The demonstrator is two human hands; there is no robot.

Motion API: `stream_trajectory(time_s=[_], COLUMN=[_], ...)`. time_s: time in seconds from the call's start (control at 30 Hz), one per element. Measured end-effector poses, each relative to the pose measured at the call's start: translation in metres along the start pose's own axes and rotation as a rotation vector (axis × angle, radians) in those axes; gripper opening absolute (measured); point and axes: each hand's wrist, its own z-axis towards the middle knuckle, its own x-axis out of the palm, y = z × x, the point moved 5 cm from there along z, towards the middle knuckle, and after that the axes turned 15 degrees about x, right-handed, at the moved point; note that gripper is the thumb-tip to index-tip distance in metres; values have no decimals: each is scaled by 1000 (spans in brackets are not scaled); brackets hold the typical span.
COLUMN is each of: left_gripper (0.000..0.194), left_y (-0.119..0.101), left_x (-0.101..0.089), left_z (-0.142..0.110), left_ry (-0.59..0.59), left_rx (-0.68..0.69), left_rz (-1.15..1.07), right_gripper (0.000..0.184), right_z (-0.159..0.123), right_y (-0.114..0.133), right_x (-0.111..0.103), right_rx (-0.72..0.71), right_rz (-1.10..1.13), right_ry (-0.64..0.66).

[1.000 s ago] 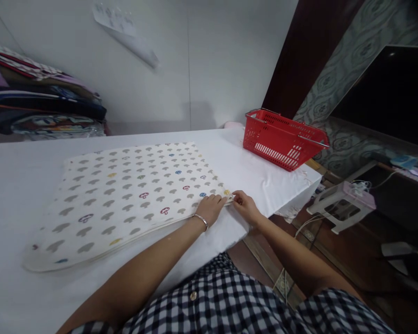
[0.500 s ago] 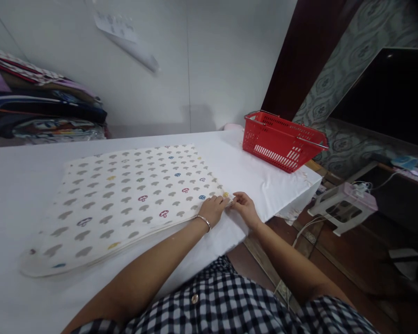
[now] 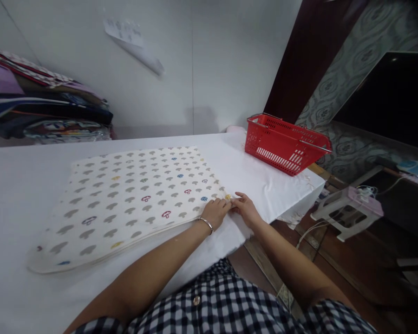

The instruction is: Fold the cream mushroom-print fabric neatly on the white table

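A cream mushroom-print cloth point(image 3: 139, 199), folded in layers, lies flat on the white-covered table. Its near right corner is between my two hands. My left hand point(image 3: 216, 211), with a bracelet at the wrist, rests over that corner, its fingers bent and closed on the cloth's edge. Just to the right, my right hand point(image 3: 246, 209) pinches the very tip of the corner between thumb and fingers, with the other fingers slightly raised. The fingertips of both hands nearly meet, and they hide the exact grip on the layers.
A red plastic basket point(image 3: 287, 144) stands at the table's far right. Folded fabrics point(image 3: 52, 104) are stacked at the back left. A sheet of paper point(image 3: 134, 44) hangs curled on the wall. Right of the table, a plastic stool point(image 3: 351, 208) with cables stands on the floor.
The view has shifted slightly, so everything sits a little farther right. My right fingers have closed in toward the left hand at the cloth's corner. The cloth lies as before.
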Motion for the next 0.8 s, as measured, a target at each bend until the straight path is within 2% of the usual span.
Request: stream_trajectory(time_s=[0.2, 0.37, 0.63, 0.8], left_gripper=[30, 21, 27, 32], left_y=[-1, 5, 28, 38], left_x=[0, -3, -22, -39], left_z=[-3, -24, -103, -157], left_ry=[21, 73, 113, 125], left_rx=[-5, -21, -167, -315], left_rz=[-21, -20, 51, 77], right_gripper=[47, 52, 62, 67], right_z=[8, 16, 22, 28], right_y=[1, 1, -1, -5], right_x=[-5, -12, -24, -34], right_rx=[28, 60, 94, 98], right_rz=[-103, -252, -562, -621], right_ry=[-30, -102, -184, -202])
